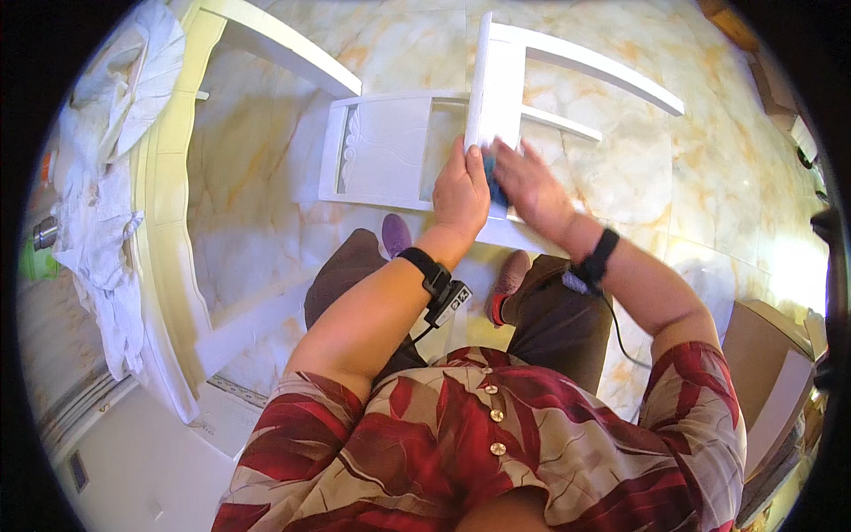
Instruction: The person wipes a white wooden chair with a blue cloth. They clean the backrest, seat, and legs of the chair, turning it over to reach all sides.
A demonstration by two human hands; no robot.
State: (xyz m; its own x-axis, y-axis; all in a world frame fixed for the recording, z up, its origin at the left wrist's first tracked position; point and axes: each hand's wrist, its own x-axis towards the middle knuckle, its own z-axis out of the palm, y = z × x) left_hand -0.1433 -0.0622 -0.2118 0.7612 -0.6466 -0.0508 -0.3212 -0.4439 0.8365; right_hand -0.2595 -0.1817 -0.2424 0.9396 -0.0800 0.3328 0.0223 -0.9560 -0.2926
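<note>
A white piece of chair-like furniture (498, 86) lies tipped before me, its legs pointing away to the right. My left hand (461, 193) grips the near end of its edge, thumb on top. My right hand (532, 189), a little blurred, presses a dark blue-green pad or cloth (495, 183) against the white surface; its fingers partly hide the pad. A white back panel with carved scrollwork (385, 149) extends to the left, low over the floor. Each wrist wears a black strap with a small device.
At the left stands a white table frame (169, 199) with a wavy edge, crumpled white cloth (110, 219) lying over it. My feet are on both sides below the furniture. A cardboard box (764, 372) stands at the right, on the marbled tile floor (618, 179). A black cable hangs near my right arm.
</note>
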